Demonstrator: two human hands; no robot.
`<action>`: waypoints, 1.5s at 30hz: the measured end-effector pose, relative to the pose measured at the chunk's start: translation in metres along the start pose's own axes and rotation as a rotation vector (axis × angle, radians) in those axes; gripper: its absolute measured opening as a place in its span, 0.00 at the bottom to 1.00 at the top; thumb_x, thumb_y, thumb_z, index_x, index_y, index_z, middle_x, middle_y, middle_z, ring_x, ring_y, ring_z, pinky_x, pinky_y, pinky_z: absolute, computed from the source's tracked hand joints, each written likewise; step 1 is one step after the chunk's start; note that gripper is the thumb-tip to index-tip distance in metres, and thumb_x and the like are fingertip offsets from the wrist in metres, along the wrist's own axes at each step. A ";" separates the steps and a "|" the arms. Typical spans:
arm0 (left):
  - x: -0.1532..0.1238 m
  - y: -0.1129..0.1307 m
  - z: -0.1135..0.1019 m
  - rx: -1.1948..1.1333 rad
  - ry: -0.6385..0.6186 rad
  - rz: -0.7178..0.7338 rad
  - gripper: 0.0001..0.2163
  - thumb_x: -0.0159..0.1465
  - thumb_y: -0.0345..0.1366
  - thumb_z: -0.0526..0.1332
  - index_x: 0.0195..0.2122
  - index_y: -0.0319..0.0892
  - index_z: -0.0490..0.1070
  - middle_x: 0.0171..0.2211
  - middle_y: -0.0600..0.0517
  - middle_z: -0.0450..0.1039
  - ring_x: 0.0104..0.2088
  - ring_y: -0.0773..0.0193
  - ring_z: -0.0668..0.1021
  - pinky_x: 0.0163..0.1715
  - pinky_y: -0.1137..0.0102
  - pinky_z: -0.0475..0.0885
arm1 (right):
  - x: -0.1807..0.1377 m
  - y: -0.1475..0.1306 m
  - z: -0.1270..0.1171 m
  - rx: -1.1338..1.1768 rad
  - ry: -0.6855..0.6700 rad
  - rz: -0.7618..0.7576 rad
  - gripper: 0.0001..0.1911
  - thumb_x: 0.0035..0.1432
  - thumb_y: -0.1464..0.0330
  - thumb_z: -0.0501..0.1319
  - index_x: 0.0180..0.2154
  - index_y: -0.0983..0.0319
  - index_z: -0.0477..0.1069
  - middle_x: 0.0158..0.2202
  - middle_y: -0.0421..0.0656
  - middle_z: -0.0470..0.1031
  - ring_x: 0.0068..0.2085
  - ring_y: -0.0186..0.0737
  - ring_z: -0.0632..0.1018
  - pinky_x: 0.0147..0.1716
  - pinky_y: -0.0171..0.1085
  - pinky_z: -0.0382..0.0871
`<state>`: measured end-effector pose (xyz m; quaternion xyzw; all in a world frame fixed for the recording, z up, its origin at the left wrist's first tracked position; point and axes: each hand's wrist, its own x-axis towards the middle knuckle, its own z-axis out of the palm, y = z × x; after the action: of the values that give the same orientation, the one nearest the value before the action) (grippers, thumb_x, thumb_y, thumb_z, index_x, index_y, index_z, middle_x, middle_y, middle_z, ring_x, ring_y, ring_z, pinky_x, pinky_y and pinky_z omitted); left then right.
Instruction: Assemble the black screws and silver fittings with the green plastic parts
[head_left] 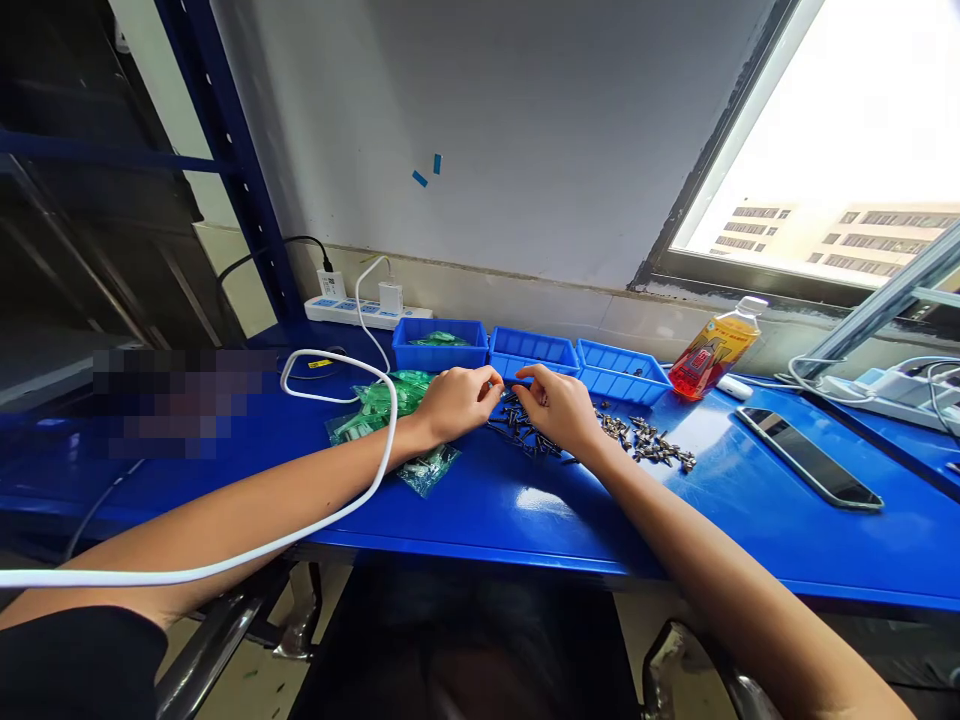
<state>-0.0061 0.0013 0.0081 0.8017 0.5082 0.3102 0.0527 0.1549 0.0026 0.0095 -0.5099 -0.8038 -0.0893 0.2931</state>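
My left hand is closed, its thumb and fingertips pressed together on something too small to make out. Just right of it, my right hand curves over a pile of small metal screws, thumb and index finger apart, with nothing visible between them. More screws lie loose to the right of that wrist. Green-and-clear plastic packets are heaped beside and partly under my left wrist. Behind the hands stand a blue bin with green packets inside, a middle blue bin and a right blue bin.
A white cable loops across my left forearm to a power strip by the wall. On the right are a tilted drink bottle, a phone and another power strip. The blue table ends close to my body.
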 end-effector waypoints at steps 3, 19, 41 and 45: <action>0.000 -0.002 0.001 -0.008 0.012 0.015 0.12 0.62 0.39 0.51 0.33 0.42 0.73 0.24 0.52 0.76 0.23 0.63 0.74 0.23 0.72 0.61 | 0.000 0.000 0.000 0.048 0.000 -0.016 0.08 0.54 0.70 0.57 0.37 0.60 0.71 0.22 0.38 0.73 0.25 0.34 0.74 0.25 0.31 0.58; 0.001 -0.003 0.002 -0.095 0.038 0.085 0.10 0.61 0.39 0.51 0.33 0.42 0.70 0.25 0.53 0.74 0.25 0.65 0.73 0.26 0.72 0.62 | 0.000 -0.001 -0.007 0.132 -0.023 -0.004 0.06 0.54 0.69 0.56 0.35 0.61 0.69 0.20 0.36 0.69 0.24 0.33 0.71 0.25 0.31 0.57; 0.001 -0.003 -0.001 -0.095 0.011 0.106 0.14 0.64 0.41 0.49 0.34 0.43 0.71 0.27 0.52 0.76 0.28 0.63 0.76 0.27 0.72 0.63 | -0.001 0.000 -0.009 0.186 0.015 -0.043 0.09 0.54 0.70 0.57 0.39 0.61 0.69 0.20 0.35 0.68 0.24 0.32 0.71 0.26 0.30 0.59; 0.000 -0.003 -0.001 -0.091 -0.026 0.104 0.15 0.64 0.42 0.47 0.34 0.44 0.71 0.27 0.52 0.76 0.29 0.62 0.77 0.27 0.73 0.63 | 0.001 0.001 -0.010 0.201 0.012 -0.065 0.05 0.54 0.70 0.56 0.33 0.60 0.70 0.21 0.36 0.70 0.25 0.32 0.71 0.27 0.29 0.61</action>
<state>-0.0089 0.0026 0.0077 0.8276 0.4507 0.3250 0.0793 0.1591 -0.0004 0.0182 -0.4512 -0.8229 -0.0208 0.3446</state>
